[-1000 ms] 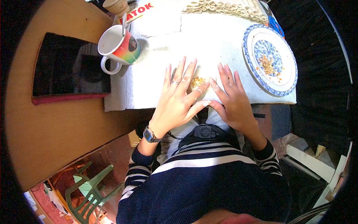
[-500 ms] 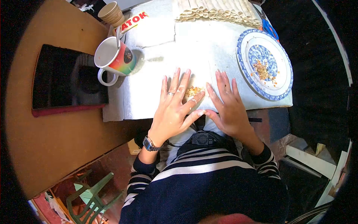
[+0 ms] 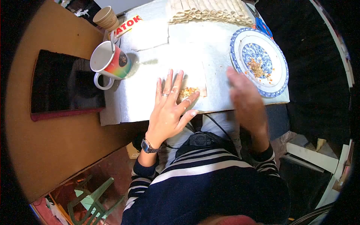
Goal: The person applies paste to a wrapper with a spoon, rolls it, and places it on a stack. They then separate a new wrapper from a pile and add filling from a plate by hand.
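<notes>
Fingers of the left hand lie flat, grip open, pinning the wrapper near the table edge; blurred right hand grip unclear.

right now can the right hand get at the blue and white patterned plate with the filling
Probably yes. The right hand is blurred but sits just beside the blue and white patterned plate, with only bare white paper between them. Nothing stands in the way, and the left hand rests on the wrapper, away from the plate.

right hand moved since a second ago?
Yes. The right hand has left the filling and wrapper and swung right, toward the blue plate; it is motion-blurred. The left hand stays flat beside the filling.
</notes>
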Motion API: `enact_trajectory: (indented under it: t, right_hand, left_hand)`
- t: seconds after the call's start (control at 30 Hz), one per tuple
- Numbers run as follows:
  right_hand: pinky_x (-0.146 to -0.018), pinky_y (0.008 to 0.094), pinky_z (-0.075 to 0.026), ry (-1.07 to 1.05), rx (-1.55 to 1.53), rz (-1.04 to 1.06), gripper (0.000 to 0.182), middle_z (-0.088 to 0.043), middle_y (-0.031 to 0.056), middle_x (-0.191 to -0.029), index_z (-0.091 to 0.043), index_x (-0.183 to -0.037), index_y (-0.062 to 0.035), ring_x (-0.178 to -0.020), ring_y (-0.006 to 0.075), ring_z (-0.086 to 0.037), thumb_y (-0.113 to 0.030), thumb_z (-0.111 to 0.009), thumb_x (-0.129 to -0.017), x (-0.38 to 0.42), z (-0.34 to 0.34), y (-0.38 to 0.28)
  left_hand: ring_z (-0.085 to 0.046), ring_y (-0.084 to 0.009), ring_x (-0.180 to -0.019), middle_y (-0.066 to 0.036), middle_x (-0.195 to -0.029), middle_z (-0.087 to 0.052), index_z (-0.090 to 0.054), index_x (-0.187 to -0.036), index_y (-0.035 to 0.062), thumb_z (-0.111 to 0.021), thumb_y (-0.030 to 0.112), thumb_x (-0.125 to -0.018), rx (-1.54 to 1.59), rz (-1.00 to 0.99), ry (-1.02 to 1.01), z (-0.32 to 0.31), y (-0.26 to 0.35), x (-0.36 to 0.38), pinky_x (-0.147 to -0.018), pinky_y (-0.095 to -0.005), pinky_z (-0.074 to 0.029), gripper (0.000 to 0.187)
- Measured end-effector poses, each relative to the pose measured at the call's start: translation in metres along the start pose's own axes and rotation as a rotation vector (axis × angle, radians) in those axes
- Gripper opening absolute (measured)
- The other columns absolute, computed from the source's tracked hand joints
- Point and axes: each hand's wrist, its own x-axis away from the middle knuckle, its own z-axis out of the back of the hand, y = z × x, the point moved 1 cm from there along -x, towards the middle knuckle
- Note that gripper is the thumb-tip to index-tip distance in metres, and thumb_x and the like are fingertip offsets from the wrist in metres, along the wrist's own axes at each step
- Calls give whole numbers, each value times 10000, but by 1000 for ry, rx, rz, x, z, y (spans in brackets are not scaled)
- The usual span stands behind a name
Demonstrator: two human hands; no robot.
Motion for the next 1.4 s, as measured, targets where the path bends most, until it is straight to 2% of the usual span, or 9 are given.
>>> enact_trajectory:
  t: [0.07,0.17,0.37,0.6,0.8,0.9,1.0,1.2,1.4]
  right_hand:
    - [-936,387,-512,222,78,-162,294,-688,168,-1153,-624,-1211,-9,-1067,304,-672,-115,-633,-937,-8,21,4]
    - [-879,331,-535,280,62,-240,238,-701,166,-1112,-651,-1132,4,-1010,266,-697,-26,-665,-896,-5,39,25]
    - [-885,328,-531,213,-73,-384,248,-700,182,-1079,-630,-1118,29,-1013,242,-694,-36,-687,-886,-2,24,28]
    - [-826,346,-547,269,-33,-313,307,-609,162,-1099,-583,-1135,28,-934,269,-676,4,-703,-853,-15,18,33]
    - [-760,305,-550,321,-169,-386,314,-611,148,-1103,-588,-1124,21,-881,219,-675,60,-689,-830,-12,15,37]
    - [-736,292,-551,341,-36,-318,312,-626,137,-1095,-596,-1110,19,-861,205,-682,86,-680,-818,-11,19,40]
    - [-730,283,-551,303,-17,-430,279,-642,128,-1082,-605,-1101,20,-842,196,-686,77,-664,-834,-12,27,43]
    - [-779,316,-544,196,-19,-457,207,-650,162,-1048,-613,-1094,30,-854,243,-693,38,-607,-887,-12,35,54]
    - [-832,321,-532,91,-101,-330,194,-649,174,-1057,-621,-1092,22,-909,271,-699,44,-571,-906,-11,32,55]
  left_hand:
    - [-165,-460,-1478,-231,-1594,-237,-709,-1228,195,-516,415,-942,-3,4,2,0,1,0,-1167,-620,-85,410]
    - [-172,-459,-1477,-229,-1592,-243,-718,-1214,188,-519,409,-938,-5,3,21,-1,1,-1,-1168,-618,-84,406]
    - [-178,-454,-1477,-228,-1591,-250,-718,-1216,186,-534,406,-930,-20,4,19,-2,1,1,-1168,-618,-83,405]
    - [-188,-453,-1475,-224,-1590,-257,-718,-1216,190,-569,389,-912,-19,6,18,-1,1,0,-1169,-617,-79,393]
    - [-194,-449,-1474,-222,-1589,-262,-718,-1214,193,-579,380,-902,-29,1,16,-1,1,0,-1169,-620,-85,390]
    - [-198,-452,-1472,-222,-1583,-275,-713,-1222,198,-581,379,-904,-45,6,13,-2,2,0,-1167,-622,-88,389]
    - [-204,-457,-1469,-222,-1578,-286,-706,-1234,207,-577,383,-909,-46,-4,16,-2,2,1,-1164,-628,-93,391]
    - [-212,-463,-1464,-221,-1575,-292,-702,-1239,214,-578,395,-911,-52,-13,27,-3,1,2,-1161,-632,-97,394]
    - [-215,-466,-1461,-223,-1573,-294,-705,-1234,211,-583,392,-908,-59,-11,29,-3,2,1,-1158,-636,-103,392]
